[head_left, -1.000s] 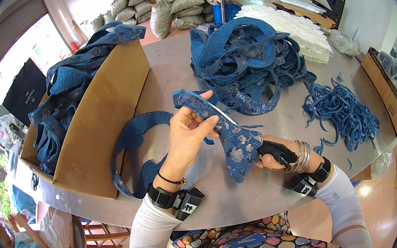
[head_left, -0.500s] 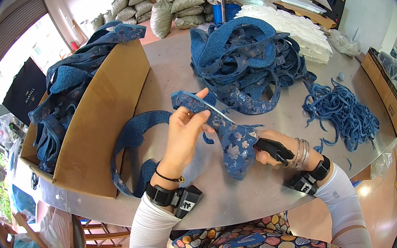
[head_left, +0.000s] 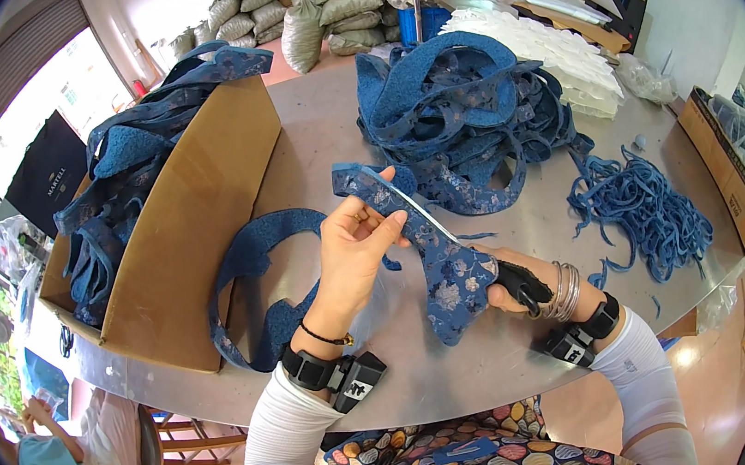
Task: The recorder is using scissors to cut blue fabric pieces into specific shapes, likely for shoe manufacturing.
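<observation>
Between both hands (head_left: 358, 251), blue floral fabric piece (head_left: 437, 262), scissors (head_left: 448, 237)

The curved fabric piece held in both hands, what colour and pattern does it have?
The curved fabric piece is dark blue with a pale floral print, clearest in the head view.

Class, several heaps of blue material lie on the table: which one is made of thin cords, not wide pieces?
The tangle of blue cords, right of the bigger fabric pile.
</observation>
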The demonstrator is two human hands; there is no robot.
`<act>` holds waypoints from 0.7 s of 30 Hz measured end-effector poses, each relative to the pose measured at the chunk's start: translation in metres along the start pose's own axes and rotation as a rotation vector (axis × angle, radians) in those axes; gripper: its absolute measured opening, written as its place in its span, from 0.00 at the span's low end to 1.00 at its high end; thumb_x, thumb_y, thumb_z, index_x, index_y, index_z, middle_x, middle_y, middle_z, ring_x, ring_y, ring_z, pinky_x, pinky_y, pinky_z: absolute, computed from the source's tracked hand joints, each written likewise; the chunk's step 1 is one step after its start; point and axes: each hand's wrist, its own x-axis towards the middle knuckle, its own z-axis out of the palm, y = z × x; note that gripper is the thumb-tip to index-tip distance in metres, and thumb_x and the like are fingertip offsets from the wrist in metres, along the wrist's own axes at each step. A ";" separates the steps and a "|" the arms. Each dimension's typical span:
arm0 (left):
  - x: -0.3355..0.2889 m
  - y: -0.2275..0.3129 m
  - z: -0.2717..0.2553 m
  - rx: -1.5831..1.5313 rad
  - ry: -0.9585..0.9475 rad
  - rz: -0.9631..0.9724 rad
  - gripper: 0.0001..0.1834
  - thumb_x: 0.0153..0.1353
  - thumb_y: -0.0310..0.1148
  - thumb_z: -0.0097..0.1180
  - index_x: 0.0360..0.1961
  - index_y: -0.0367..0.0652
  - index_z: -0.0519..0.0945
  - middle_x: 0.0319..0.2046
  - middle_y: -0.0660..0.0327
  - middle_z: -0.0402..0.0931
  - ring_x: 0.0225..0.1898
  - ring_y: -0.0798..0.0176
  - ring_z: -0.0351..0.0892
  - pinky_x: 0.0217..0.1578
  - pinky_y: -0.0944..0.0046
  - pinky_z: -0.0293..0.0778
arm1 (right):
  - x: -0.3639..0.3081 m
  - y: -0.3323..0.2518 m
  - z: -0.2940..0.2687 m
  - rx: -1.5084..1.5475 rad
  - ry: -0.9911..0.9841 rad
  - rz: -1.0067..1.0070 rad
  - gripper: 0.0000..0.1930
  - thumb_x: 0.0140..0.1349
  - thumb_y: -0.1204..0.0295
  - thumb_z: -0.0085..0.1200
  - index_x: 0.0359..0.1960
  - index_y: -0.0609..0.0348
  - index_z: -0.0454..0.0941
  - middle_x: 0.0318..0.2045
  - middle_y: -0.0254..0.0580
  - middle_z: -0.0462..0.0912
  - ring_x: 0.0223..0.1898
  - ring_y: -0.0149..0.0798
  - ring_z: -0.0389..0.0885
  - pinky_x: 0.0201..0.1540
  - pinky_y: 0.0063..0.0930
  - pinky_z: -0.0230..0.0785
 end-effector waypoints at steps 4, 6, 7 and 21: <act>0.000 -0.002 0.002 0.015 0.020 0.001 0.15 0.53 0.20 0.56 0.44 0.33 0.74 0.35 0.61 0.77 0.27 0.75 0.73 0.28 0.74 0.73 | -0.003 -0.002 0.001 0.036 0.027 0.073 0.35 0.54 0.40 0.47 0.49 0.62 0.67 0.39 0.47 0.76 0.40 0.42 0.76 0.45 0.33 0.67; 0.001 -0.004 -0.002 0.088 0.055 0.021 0.18 0.53 0.20 0.56 0.47 0.34 0.73 0.31 0.63 0.76 0.26 0.76 0.72 0.28 0.74 0.72 | -0.002 0.002 0.000 0.003 0.031 0.085 0.32 0.55 0.42 0.47 0.43 0.62 0.69 0.32 0.46 0.76 0.34 0.40 0.75 0.39 0.33 0.67; 0.000 -0.003 -0.001 0.097 0.068 0.015 0.19 0.53 0.20 0.56 0.49 0.34 0.72 0.29 0.64 0.75 0.26 0.76 0.72 0.28 0.74 0.72 | -0.001 0.004 -0.001 -0.022 0.013 0.103 0.30 0.56 0.42 0.48 0.39 0.62 0.70 0.29 0.45 0.76 0.30 0.40 0.75 0.35 0.33 0.67; 0.005 -0.005 0.003 -0.031 0.091 0.015 0.15 0.58 0.22 0.50 0.48 0.34 0.73 0.34 0.64 0.76 0.31 0.75 0.74 0.28 0.76 0.70 | 0.006 0.025 -0.004 -0.244 0.077 -0.019 0.27 0.55 0.45 0.52 0.27 0.63 0.69 0.18 0.45 0.72 0.20 0.42 0.71 0.25 0.32 0.64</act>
